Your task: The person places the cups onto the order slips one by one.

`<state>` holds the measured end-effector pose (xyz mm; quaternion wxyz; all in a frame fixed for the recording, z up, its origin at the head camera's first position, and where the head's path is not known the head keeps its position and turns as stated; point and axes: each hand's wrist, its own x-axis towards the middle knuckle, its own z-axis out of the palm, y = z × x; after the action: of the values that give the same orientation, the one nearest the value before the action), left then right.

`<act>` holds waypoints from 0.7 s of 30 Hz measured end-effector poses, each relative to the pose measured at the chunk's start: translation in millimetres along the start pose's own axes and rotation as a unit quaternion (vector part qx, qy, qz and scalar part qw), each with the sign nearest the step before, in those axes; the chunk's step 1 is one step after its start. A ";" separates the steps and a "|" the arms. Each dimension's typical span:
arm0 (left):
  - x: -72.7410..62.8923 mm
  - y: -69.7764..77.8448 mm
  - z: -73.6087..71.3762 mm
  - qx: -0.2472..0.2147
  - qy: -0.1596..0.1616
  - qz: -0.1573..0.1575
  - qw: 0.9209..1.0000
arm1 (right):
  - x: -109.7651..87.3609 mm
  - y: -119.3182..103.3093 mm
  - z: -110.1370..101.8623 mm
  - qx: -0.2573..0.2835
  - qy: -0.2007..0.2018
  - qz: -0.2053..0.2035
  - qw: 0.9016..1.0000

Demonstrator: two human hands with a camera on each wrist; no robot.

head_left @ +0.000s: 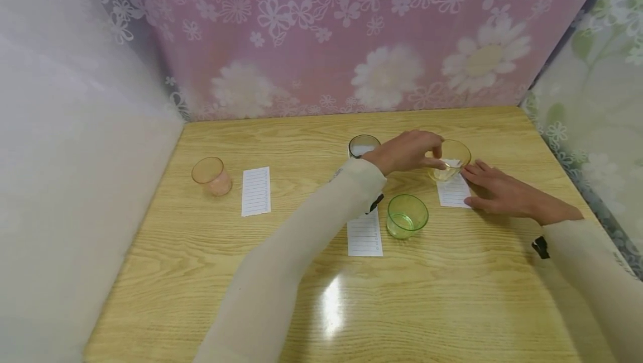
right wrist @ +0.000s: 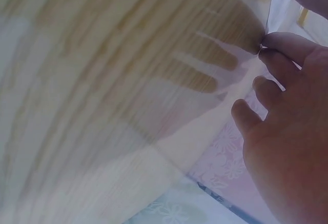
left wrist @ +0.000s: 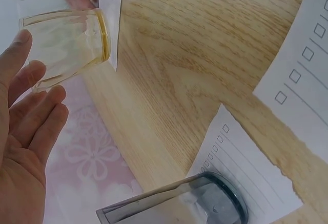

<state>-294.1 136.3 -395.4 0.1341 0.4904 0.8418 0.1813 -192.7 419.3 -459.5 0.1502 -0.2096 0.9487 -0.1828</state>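
My left hand (head_left: 409,151) reaches across to a yellow glass (head_left: 454,165), thumb and fingertips at its rim with a gap between them. The glass stands upright over the far end of a lined paper slip (head_left: 454,192). My right hand (head_left: 502,190) lies at that slip's right edge, fingers extended; in the right wrist view its fingertips (right wrist: 264,44) touch the edge of the paper. A green glass (head_left: 406,218) stands nearer me, beside another lined slip (head_left: 365,237). Behind my left wrist is a grey glass (left wrist: 220,203), standing on a slip with checkboxes.
A peach glass (head_left: 213,176) stands at the left of the wooden table (head_left: 176,273), next to a lined slip (head_left: 256,191). A pink floral curtain (head_left: 311,44) borders the back edge, with pale curtains along both sides.
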 end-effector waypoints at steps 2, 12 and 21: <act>0.2 0.7 0.3 0.002 -0.002 0.002 1.000 | 0.9 -2.2 -0.1 -0.001 -0.001 -0.001 1.000; -1.3 -1.2 2.2 -0.010 -0.008 0.000 1.000 | 4.9 -7.1 -0.2 0.000 0.001 -0.013 1.000; -0.4 -2.4 4.9 0.000 -0.019 0.010 1.000 | 12.9 -13.9 2.4 -0.008 0.006 -0.023 1.000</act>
<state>-293.9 135.7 -400.8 0.1479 0.5017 0.8345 0.1731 -198.2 401.0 -458.6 0.1388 -0.2310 0.9460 -0.1801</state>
